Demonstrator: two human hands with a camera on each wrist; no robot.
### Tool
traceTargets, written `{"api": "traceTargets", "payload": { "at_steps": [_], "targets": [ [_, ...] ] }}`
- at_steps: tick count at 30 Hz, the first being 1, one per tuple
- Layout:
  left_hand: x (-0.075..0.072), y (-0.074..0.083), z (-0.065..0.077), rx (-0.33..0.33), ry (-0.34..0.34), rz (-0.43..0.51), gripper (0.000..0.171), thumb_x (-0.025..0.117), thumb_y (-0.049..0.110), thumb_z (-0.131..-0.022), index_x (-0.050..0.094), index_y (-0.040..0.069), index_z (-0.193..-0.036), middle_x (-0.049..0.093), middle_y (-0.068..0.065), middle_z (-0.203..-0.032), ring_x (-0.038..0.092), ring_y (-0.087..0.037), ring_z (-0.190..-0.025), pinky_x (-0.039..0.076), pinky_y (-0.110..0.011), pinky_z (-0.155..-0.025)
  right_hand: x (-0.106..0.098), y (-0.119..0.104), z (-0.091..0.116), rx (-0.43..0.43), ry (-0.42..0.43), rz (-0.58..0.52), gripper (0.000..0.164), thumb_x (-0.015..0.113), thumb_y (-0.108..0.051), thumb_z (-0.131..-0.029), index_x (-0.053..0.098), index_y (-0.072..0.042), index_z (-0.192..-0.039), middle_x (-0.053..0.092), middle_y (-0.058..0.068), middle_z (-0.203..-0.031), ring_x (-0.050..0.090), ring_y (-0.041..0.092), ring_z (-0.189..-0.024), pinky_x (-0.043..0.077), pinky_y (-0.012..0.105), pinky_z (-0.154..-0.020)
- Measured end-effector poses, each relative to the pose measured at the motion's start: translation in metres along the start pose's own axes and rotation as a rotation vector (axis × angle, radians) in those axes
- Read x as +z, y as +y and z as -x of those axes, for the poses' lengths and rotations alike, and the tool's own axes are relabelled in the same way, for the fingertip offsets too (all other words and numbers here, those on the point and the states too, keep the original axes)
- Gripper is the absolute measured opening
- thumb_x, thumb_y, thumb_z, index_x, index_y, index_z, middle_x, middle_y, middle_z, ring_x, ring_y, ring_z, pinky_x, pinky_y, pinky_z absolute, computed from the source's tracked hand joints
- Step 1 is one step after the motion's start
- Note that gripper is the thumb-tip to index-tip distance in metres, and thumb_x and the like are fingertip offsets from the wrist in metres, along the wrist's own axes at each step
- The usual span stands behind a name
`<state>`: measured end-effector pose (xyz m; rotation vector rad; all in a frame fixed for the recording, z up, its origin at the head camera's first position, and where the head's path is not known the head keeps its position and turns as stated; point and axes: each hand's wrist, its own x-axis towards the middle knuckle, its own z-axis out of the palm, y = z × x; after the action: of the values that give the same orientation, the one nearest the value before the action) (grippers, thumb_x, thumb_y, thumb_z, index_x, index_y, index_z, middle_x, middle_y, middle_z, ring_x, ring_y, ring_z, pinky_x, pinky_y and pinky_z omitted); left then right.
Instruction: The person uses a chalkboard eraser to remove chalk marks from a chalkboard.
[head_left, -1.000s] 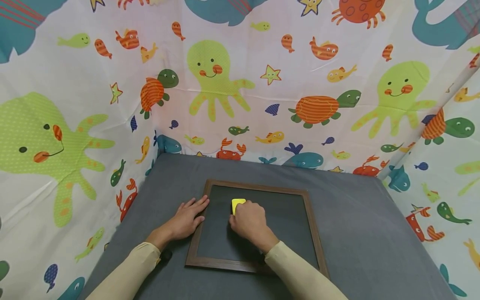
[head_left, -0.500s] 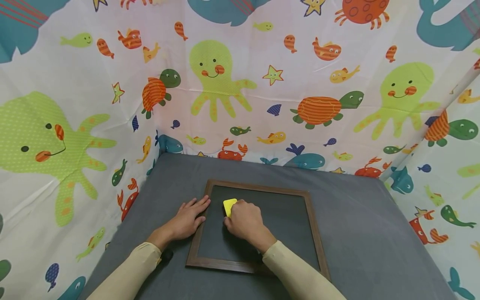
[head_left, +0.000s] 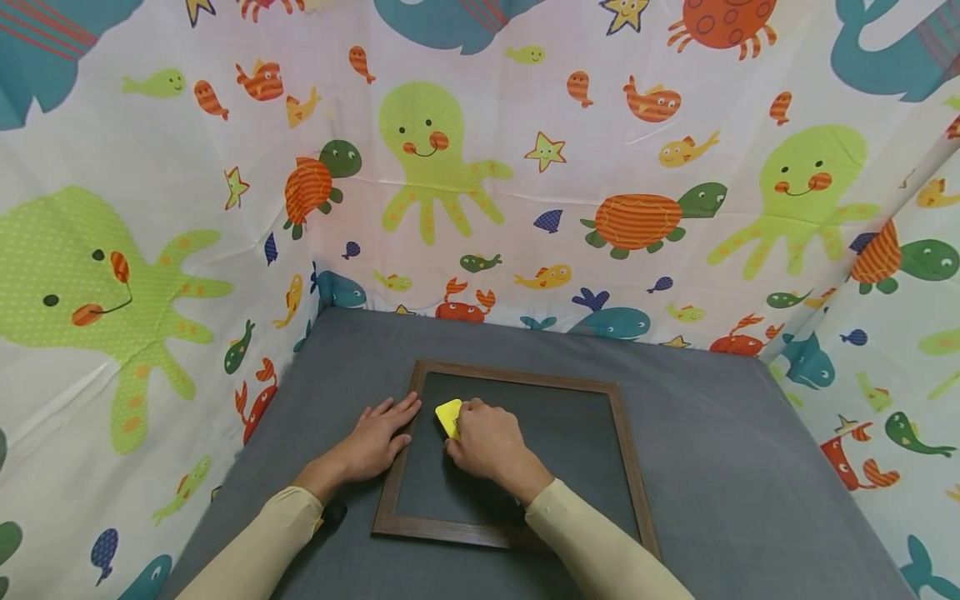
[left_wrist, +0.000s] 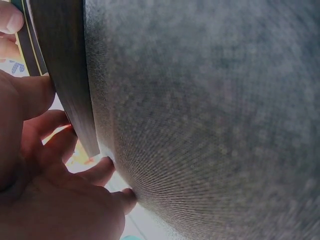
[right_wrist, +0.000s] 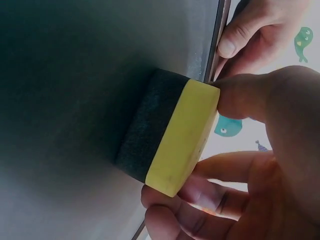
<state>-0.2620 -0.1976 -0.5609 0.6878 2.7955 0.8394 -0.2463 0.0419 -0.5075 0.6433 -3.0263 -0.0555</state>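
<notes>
A framed chalkboard (head_left: 540, 442) with a brown wooden frame (left_wrist: 70, 75) lies flat on the grey cloth. My right hand (head_left: 489, 442) grips a yellow and black board eraser (right_wrist: 175, 135) between thumb and fingers; in the right wrist view its black felt side is against the dark board. The eraser sits on the left part of the board, tilted to the left. My left hand (head_left: 369, 442) rests at the frame's left edge with fingers spread, the thumb and fingertips touching the wood and other fingers on the cloth.
Grey cloth (head_left: 735, 467) covers the table around the board. A white curtain (head_left: 480, 183) printed with sea animals stands on the left, back and right sides. A small dark object (head_left: 333, 512), partly hidden, is by the left wrist.
My right hand has slid the eraser a little to the left across the board, and it has turned slightly leftward. The left hand stays at the frame.
</notes>
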Motion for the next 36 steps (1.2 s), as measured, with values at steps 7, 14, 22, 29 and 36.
{"api": "traceTargets", "payload": {
  "at_steps": [7,14,22,29,36],
  "targets": [
    [0.002,-0.002,0.001,-0.005,-0.003,0.000,0.063,0.060,0.015,-0.113,0.037,0.007,-0.172,0.027,-0.012,-0.182,0.024,-0.056,-0.164,0.014,-0.082,-0.126,-0.001,0.001,-0.002,-0.054,-0.056,-0.002,0.069,0.072,-0.052,-0.102,0.062,-0.010,-0.156,0.072,0.011,-0.130,0.074,0.024,-0.095,0.067,0.044,-0.081],
    [0.000,0.000,0.001,-0.004,-0.016,0.002,0.064,0.059,0.016,-0.114,0.035,0.008,-0.172,0.026,-0.011,-0.182,0.022,-0.055,-0.165,0.013,-0.082,-0.127,-0.004,0.001,-0.004,-0.104,-0.119,0.005,0.068,0.072,-0.050,-0.104,0.057,-0.018,-0.162,0.069,0.010,-0.136,0.072,0.026,-0.103,0.066,0.045,-0.093],
    [-0.001,0.000,0.002,0.006,-0.011,0.004,0.062,0.058,0.016,-0.114,0.035,0.007,-0.172,0.026,-0.012,-0.182,0.022,-0.056,-0.164,0.013,-0.083,-0.126,-0.010,-0.003,-0.002,-0.154,-0.125,0.054,0.064,0.072,-0.041,-0.105,0.055,-0.024,-0.164,0.067,0.010,-0.142,0.068,0.027,-0.104,0.064,0.046,-0.097],
    [0.000,-0.002,0.002,0.005,-0.023,0.001,0.063,0.057,0.018,-0.115,0.034,0.008,-0.173,0.024,-0.011,-0.183,0.020,-0.055,-0.165,0.012,-0.083,-0.126,-0.011,-0.004,0.003,-0.177,-0.160,0.070,0.062,0.069,-0.034,-0.107,0.051,-0.033,-0.166,0.063,0.008,-0.147,0.064,0.028,-0.109,0.060,0.047,-0.101],
    [-0.001,-0.003,0.000,0.000,-0.040,-0.010,0.064,0.058,0.020,-0.115,0.033,0.009,-0.173,0.023,-0.010,-0.183,0.020,-0.055,-0.166,0.011,-0.082,-0.127,-0.012,0.000,0.008,-0.230,-0.140,0.062,0.062,0.075,-0.029,-0.104,0.056,-0.035,-0.163,0.066,0.007,-0.137,0.061,0.025,-0.103,0.060,0.044,-0.096]
  ]
}}
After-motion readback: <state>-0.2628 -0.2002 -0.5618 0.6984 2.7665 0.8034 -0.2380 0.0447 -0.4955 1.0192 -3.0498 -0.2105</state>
